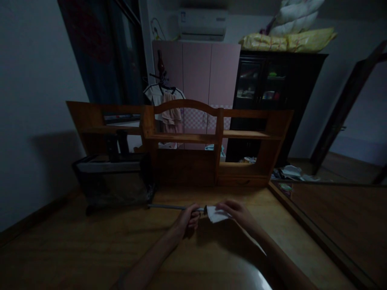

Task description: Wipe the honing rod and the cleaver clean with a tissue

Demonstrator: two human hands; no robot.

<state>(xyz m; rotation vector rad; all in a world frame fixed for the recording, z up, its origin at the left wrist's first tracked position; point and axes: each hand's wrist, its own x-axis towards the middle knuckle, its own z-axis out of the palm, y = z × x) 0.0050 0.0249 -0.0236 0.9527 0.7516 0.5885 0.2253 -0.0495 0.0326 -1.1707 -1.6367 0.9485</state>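
Grey rod (166, 207) and white sheet (219, 215) meet above the wooden tabletop (75, 249)

The handling looks under way rather than finished: the rod and the sheet are already together at the rod's right end, and neither is set down. How much is left cannot be judged from this dim view; nor is it clear whether the sheet wraps the rod or only lies against it. A small dark part (206, 210) shows where the 2 things meet.

The left hand (189, 218) is clamped on the rod near that end, its fingers curled under and its thumb along the top. The rod runs roughly level to the left, its far end just beside the lower corner of a dark boxy appliance (110, 187); whether the 2 touch is unclear.

The right hand (237, 211) pinches the sheet from above, fingers pointing left and palm down, with the loose lower edge hanging free. The forearms reach in from the bottom of the view and converge, leaving the hands near each other but apart, in front of the wooden shelf unit (183, 139).
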